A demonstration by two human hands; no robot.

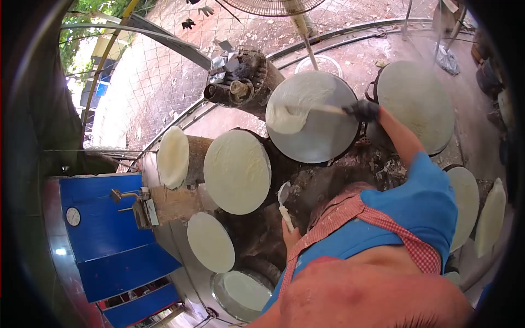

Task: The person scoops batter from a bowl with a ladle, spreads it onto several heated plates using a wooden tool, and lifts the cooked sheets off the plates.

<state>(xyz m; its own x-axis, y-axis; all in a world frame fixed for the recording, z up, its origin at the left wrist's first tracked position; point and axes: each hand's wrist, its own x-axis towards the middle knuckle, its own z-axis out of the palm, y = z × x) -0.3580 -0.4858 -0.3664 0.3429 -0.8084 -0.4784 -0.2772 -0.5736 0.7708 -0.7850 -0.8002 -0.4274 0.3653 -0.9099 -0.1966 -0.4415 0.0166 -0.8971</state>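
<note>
My right hand (363, 111), in a dark glove, is closed on the handle of a spreader (325, 109) over a large round griddle (333, 142). Pale batter (290, 117) lies on the left and upper part of that griddle, around the blurred end of the spreader. Lower down, near the front of my apron, my left hand (291, 236) grips a ladle (284, 199) with a pale, batter-coated handle, its bowl pointing up and away from me.
Round griddles with pale sheets stand at the right (416, 106) and left (238, 172). Another pale round (174, 157) lies farther left. A cluttered metal drum (257, 82) adjoins the griddle. Beyond are a fan (273, 5) and wire mesh; a blue cabinet (104, 218) stands left.
</note>
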